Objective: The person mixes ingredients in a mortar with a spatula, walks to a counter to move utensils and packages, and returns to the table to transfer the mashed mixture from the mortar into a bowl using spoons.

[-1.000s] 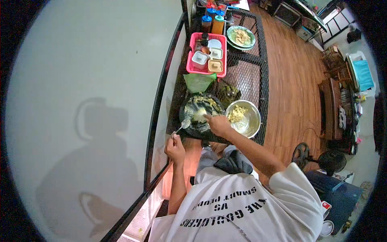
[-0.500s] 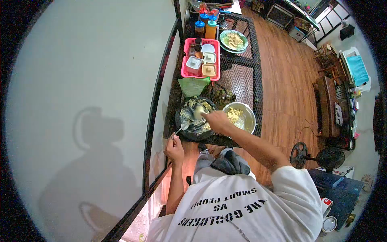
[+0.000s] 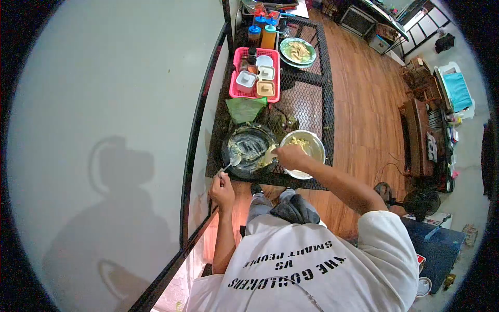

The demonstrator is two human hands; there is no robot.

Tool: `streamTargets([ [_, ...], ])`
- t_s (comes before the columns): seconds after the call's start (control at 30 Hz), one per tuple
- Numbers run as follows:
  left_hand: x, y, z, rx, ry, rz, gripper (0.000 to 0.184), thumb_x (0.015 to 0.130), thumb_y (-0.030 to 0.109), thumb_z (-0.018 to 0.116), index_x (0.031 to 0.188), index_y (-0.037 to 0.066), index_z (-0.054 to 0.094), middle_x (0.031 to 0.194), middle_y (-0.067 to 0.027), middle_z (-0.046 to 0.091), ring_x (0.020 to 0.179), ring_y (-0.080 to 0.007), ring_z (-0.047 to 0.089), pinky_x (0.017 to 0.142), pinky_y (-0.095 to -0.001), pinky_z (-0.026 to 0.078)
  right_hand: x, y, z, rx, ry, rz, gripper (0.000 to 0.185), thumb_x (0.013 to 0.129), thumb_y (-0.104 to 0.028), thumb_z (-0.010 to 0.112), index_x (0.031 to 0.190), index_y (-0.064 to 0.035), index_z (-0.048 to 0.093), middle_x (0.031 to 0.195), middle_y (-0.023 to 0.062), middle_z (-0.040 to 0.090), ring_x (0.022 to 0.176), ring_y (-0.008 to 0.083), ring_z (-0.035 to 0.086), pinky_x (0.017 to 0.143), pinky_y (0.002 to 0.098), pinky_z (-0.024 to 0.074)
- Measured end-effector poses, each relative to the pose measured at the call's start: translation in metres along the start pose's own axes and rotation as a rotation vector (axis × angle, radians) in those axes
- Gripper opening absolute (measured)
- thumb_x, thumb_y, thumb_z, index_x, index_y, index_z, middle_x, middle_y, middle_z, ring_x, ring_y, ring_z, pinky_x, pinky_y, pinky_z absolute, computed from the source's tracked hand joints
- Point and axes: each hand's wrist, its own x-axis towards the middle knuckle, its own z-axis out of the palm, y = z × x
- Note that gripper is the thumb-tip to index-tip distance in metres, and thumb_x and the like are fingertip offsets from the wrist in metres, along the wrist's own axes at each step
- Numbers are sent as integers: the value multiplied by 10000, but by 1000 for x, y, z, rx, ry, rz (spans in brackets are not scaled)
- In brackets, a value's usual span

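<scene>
Comprises dark dish (image 3: 251,172), apparently mostly scraped but smeared; spoon (image 3: 235,160), pinched in left hand (image 3: 222,192) at dish's 7 o'clock; pale tool (image 3: 270,155), gripped in right hand (image 3: 291,157) at 3; metal bowl (image 3: 318,148) beyond, already holding mash (image 3: 299,141).

From the left fingers (image 3: 221,180), the spoon (image 3: 235,160) leaned into the black bowl (image 3: 252,141), which was smeared whitish inside. The pale tool (image 3: 268,155) was held by the right fingers (image 3: 279,152); beside these was the metal bowl (image 3: 320,146) with yellow food (image 3: 298,141).
</scene>
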Motion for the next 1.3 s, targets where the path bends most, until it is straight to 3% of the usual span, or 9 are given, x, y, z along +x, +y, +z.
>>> streamTargets([
  [0.07,1,1,-1,-7,34,44,168,895,133,580,897,-13,662,771,-146,672,668,-287,639,596,-363,475,8,-7,-12,66,-60,-7,346,871,-236,538,1205,-176,607,845,177,681,744,357,672,636,471,530],
  [0.17,1,-1,-3,-19,-28,-2,175,899,145,579,912,-7,666,780,-145,675,677,-281,643,599,-371,478,44,-6,-9,126,187,3,335,878,-220,522,1204,-190,595,817,170,682,733,351,672,622,470,529],
  [0.4,1,8,5,-61,-14,66,148,876,131,575,868,15,665,713,-113,625,576,-266,574,525,-371,439,8,-7,25,102,42,59,500,813,-169,602,1284,-110,446,781,158,667,714,354,670,571,477,517],
  [0.5,-1,16,6,11,-72,139,134,871,126,585,872,19,666,710,-108,625,562,-254,575,513,-359,442,-20,-23,25,249,-7,128,402,861,-179,526,1255,-111,486,808,228,646,734,423,633,634,505,494],
  [0.7,-5,25,5,-21,-214,33,177,869,133,590,936,-8,675,824,-150,671,681,-265,637,631,-353,499,11,7,21,681,76,34,323,890,-212,556,1157,-31,542,1027,239,631,978,389,608,848,450,469],
  [0.77,-4,26,6,-38,-209,49,163,862,126,597,924,-3,674,803,-152,664,657,-261,631,609,-354,494,19,9,11,762,-20,160,343,887,-226,568,1166,-30,529,1031,246,627,984,397,603,842,454,471],
  [0.83,-3,27,7,-33,-209,46,151,860,127,600,898,-2,668,781,-148,656,640,-263,625,591,-358,486,24,8,11,481,260,-57,308,856,-163,584,1121,-22,515,863,225,649,811,399,649,696,480,513],
  [1.0,0,28,9,22,-214,89,125,845,130,611,834,13,651,709,-137,631,605,-272,610,548,-374,463,14,-11,4,-184,140,-62,266,865,-117,523,1107,-6,514,790,138,674,710,283,685,538,411,532],
  [1.3,19,39,9,174,-339,43,230,850,205,559,730,9,559,720,-214,615,671,-421,596,587,-487,451,-11,-27,8,-303,63,-155,242,868,-175,523,992,26,575,806,119,679,719,260,689,547,394,539],
])
